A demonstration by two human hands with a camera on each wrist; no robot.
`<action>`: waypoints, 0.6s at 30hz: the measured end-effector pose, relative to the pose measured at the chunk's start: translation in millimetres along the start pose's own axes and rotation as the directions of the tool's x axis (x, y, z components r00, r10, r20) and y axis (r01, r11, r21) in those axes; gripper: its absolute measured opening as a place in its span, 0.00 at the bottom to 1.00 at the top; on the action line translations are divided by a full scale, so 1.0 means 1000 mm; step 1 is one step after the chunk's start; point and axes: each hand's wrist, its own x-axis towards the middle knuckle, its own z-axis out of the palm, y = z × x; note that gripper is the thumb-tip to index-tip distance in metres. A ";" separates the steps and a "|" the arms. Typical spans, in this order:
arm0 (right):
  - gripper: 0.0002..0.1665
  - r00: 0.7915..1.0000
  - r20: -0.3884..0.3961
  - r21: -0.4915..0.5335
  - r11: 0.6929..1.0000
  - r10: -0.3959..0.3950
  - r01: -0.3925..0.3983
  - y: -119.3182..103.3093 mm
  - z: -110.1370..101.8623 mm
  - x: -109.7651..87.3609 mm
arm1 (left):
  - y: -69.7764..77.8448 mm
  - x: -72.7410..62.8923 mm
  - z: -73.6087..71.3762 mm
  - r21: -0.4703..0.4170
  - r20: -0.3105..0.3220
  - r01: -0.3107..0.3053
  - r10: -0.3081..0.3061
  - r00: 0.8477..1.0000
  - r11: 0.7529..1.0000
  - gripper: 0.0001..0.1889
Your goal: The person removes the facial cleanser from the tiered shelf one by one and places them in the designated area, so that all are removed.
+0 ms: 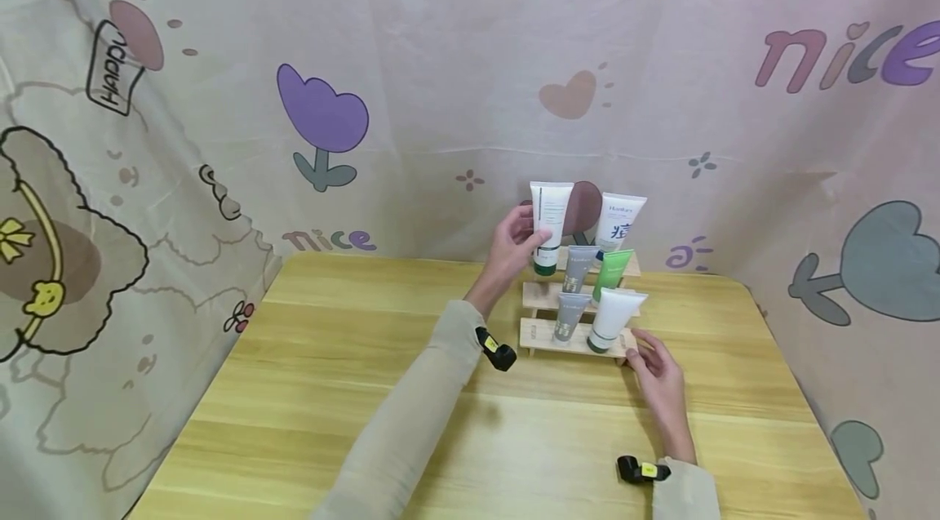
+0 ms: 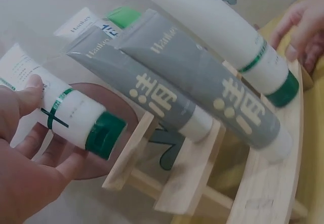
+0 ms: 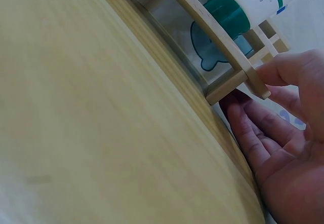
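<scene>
In the head view my left hand [image 1: 510, 244] grips a white squeeze tube [image 1: 552, 211], green cap [image 2: 106, 135] downward, at the left end of the top tier of a three-tier wooden rack [image 1: 542, 332]. The left wrist view shows its cap close by that tier's end. Down at the rack's front right corner, my right hand [image 1: 662, 383] holds the end of the lowest tier, thumb [image 3: 283, 69] on the board's end and fingers by the leg. On the rack stand a blue-lettered white tube [image 1: 617, 220], a green tube [image 1: 612, 273], two grey tubes [image 1: 569, 316] and another white tube [image 1: 614, 314].
The rack stands on a wood-grain table [image 1: 352, 340] near its back edge. A printed cloth [image 1: 441, 95] hangs behind and along both sides. Each wrist wears a small black camera [image 1: 497, 350] on a strap.
</scene>
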 end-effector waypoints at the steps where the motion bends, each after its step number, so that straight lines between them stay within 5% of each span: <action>1: 0.24 1.000 0.000 0.002 1.000 0.001 -0.001 0.000 0.000 0.000 | 0.000 -0.002 -0.002 0.010 0.000 -0.002 0.002 1.000 1.000 0.23; 6: 0.24 1.000 -0.010 -0.021 1.000 -0.004 0.003 0.004 0.001 -0.001 | 0.000 -0.009 -0.008 0.038 -0.026 0.004 -0.003 1.000 0.999 0.23; 18: 0.24 1.000 -0.011 -0.055 0.999 -0.001 0.000 0.004 0.000 0.000 | -0.003 -0.023 -0.028 -0.059 -0.075 0.043 -0.047 0.996 0.997 0.21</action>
